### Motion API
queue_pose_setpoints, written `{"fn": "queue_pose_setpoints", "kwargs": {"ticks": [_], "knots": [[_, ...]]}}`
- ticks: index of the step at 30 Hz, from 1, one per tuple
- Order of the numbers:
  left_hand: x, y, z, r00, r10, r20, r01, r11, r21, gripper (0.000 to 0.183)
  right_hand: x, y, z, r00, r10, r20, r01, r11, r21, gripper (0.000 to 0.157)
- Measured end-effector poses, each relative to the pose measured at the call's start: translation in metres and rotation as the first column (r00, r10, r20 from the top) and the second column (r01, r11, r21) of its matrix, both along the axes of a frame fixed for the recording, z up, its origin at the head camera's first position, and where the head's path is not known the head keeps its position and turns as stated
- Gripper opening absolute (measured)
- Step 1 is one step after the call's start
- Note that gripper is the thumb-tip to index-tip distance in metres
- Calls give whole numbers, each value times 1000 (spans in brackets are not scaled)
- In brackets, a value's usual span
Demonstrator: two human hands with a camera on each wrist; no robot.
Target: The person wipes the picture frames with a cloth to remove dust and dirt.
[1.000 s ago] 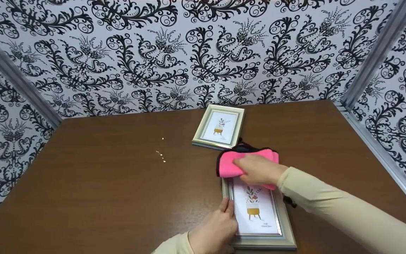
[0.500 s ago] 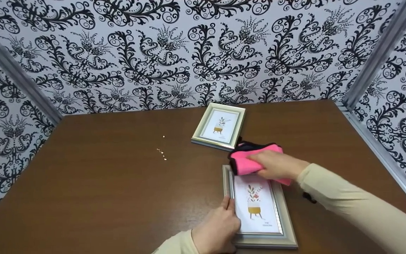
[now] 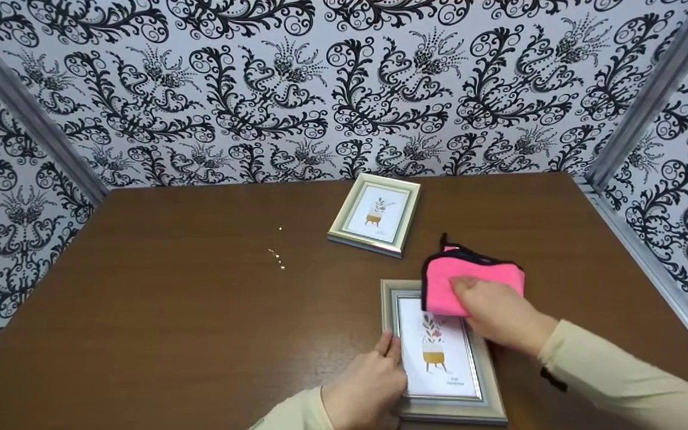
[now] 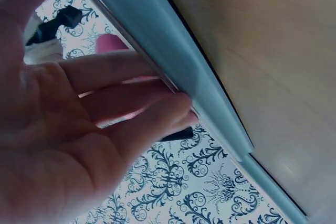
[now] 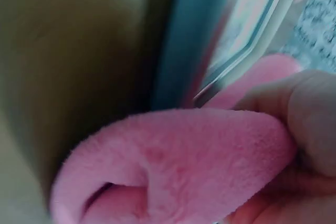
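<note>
A picture frame (image 3: 448, 409) with a print of a plant in a yellow pot lies flat near the table's front. My left hand (image 3: 369, 385) holds its left edge; in the left wrist view, thumb and fingers grip the frame's side (image 4: 173, 40). My right hand (image 3: 508, 316) grips a folded pink cloth (image 3: 439, 286) with black edging, over the frame's upper right corner, which the cloth hides. In the right wrist view the plush cloth (image 5: 178, 156) bulges out from between the fingers, beside the frame's blurred outer side.
A second, similar picture frame (image 3: 351, 232) lies farther back, tilted slightly on the brown table (image 3: 189, 310). Several small pale specks (image 3: 277, 257) lie left of it. Black-and-white patterned walls (image 3: 230, 89) close off the back and sides.
My right hand has moved the pink cloth to the right, from the frame's top edge to its upper right corner, uncovering the upper left corner. My left hand keeps its place on the edge.
</note>
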State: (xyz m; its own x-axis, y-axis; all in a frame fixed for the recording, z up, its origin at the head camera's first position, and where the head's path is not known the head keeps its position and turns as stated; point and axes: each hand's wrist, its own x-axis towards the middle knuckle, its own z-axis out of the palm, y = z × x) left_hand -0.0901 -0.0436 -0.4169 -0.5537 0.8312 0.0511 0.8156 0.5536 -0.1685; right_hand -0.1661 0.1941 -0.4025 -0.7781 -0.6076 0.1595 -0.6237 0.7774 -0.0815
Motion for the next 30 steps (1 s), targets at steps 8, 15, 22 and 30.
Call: {"fn": "queue_pose_setpoints", "kwargs": {"ticks": [8,15,22,30], "knots": [[-4,-5,-2,989,-108,-97,109,994,7,36,-1,-38,8,993,95,74,-96,995,9,45],[-6,-6,-5,986,-130,-100,133,991,27,41,-10,-64,6,969,241,51,-243,969,36,42],[-6,-4,-7,980,-123,-159,132,990,46,48,-10,-53,1,952,286,106,-288,958,1,46],[-7,-6,-9,987,-117,-108,129,986,107,54,-5,-10,-1,942,333,-48,-329,941,77,51]]}}
